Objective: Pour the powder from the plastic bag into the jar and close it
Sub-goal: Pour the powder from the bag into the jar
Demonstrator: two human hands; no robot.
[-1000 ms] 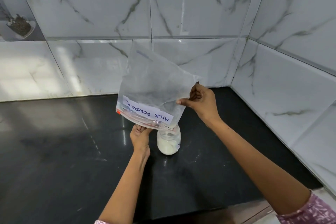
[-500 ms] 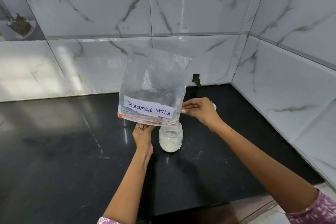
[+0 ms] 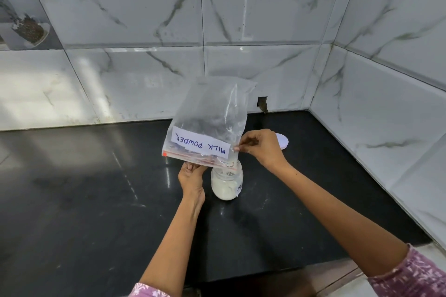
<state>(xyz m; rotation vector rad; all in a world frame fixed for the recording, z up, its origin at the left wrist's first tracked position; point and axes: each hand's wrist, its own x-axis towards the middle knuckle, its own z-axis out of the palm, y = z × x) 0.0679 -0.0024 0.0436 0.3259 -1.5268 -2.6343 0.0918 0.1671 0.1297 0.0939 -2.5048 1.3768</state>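
A clear plastic bag (image 3: 212, 116) labelled "MILK POWDER" hangs upside down, its zip mouth just above the open glass jar (image 3: 226, 184). The jar stands on the black counter (image 3: 96, 200) and holds white powder in its lower half. My left hand (image 3: 191, 176) pinches the bag's mouth edge from below, left of the jar. My right hand (image 3: 261, 147) pinches the bag's right edge near the label. A white lid (image 3: 282, 140) lies on the counter behind my right hand, partly hidden by it.
Marble-tiled walls (image 3: 265, 31) close off the back and the right side, forming a corner. A small dark hole (image 3: 262, 103) sits in the back wall at counter level. The counter's front edge runs below my forearms.
The bag has come lower and nearer the jar's mouth. My right hand slid down from the bag's upper side to its lower right edge, uncovering the white lid behind it.
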